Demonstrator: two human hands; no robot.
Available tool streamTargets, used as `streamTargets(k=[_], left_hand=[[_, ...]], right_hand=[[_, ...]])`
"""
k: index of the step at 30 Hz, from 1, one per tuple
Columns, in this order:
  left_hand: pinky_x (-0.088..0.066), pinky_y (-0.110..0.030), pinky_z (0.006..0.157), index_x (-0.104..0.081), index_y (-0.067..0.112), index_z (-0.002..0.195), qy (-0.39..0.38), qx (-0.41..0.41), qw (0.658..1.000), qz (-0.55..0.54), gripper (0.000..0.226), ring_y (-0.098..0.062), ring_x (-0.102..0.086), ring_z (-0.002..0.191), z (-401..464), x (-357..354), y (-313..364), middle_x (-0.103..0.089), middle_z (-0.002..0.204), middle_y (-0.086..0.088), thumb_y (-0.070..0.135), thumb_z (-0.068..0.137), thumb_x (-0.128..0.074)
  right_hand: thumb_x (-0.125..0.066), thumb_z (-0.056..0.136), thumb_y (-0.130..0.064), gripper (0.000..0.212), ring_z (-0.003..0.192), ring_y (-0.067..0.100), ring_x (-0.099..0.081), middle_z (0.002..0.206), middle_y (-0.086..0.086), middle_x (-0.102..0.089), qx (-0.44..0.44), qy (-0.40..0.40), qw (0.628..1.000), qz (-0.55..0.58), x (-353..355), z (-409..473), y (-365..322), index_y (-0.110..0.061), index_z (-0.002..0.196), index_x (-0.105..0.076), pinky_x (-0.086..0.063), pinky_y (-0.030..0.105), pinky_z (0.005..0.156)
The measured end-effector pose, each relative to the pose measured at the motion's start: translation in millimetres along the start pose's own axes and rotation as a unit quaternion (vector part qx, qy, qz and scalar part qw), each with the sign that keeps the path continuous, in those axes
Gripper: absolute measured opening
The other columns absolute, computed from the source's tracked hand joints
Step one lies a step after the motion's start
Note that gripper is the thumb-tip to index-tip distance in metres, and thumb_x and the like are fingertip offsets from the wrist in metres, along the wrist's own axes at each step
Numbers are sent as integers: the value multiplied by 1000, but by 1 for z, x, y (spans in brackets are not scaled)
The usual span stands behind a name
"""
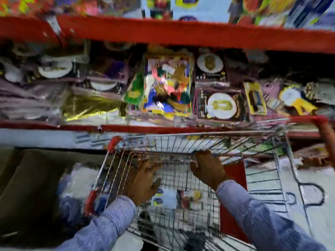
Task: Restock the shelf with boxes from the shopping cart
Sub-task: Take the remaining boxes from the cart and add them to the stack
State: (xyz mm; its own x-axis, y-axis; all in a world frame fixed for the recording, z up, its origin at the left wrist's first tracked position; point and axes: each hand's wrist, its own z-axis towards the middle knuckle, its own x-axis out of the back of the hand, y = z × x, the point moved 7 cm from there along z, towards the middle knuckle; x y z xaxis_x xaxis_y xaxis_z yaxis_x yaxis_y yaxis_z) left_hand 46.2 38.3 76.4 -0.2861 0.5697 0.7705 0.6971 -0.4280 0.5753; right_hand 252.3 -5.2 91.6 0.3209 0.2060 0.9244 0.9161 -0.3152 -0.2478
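The frame is motion-blurred. A wire shopping cart (pixel 199 136) with red corner caps stands against a red-edged shelf (pixel 163 33). Both my hands reach down into its basket. My left hand (pixel 143 182) hangs with fingers spread above the cart floor, holding nothing. My right hand (pixel 208 169) is further in, fingers bent near the far wire wall, and I see nothing in it. On the cart floor lie a white and blue box (pixel 165 197) and a red and yellow box (pixel 192 199), between my two wrists. White and blue boxes (pixel 199 8) stand on the upper shelf.
The middle shelf is packed with party goods in clear bags: paper plates (pixel 222 105), a multicoloured pack (pixel 168 84), gold foil (pixel 90 105). A brown carton (pixel 30 187) sits on the floor left of the cart. A red panel (pixel 233 196) lies in the cart's right side.
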Motion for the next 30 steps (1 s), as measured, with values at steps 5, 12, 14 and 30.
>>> streamTargets(k=[5,12,14,30], left_hand=[[-40,-49,109,-58,20,131,-71,23,995,70,42,-28,-42,139,3,-75,-56,-50,146,-6,34,92,-56],[-48,-46,99,-64,27,119,-93,9,992,89,31,-24,-54,122,22,-138,-100,-63,127,1,30,89,-60],[-50,-46,96,-66,25,116,-93,-1,992,84,28,-27,-57,118,31,-145,-105,-66,121,-1,26,89,-61],[-54,-43,87,-57,13,125,-247,-126,931,236,43,-30,-63,109,45,-226,-95,-65,122,-9,34,89,-64]], right_hand=[[-52,96,-35,49,134,25,-49,144,6,-54,-17,-190,982,11,-129,10,24,-19,142,-47,-46,39,107],[-54,97,-31,50,135,30,-46,149,14,-47,23,-309,951,3,-264,28,30,-11,142,-46,-41,41,111],[-60,94,-37,56,136,31,-45,150,13,-45,50,-320,946,-13,-282,37,32,-13,143,-46,-41,40,110],[-68,81,-30,52,111,33,-62,121,13,-64,129,-247,959,-41,-261,76,50,-13,128,-53,-49,37,87]])
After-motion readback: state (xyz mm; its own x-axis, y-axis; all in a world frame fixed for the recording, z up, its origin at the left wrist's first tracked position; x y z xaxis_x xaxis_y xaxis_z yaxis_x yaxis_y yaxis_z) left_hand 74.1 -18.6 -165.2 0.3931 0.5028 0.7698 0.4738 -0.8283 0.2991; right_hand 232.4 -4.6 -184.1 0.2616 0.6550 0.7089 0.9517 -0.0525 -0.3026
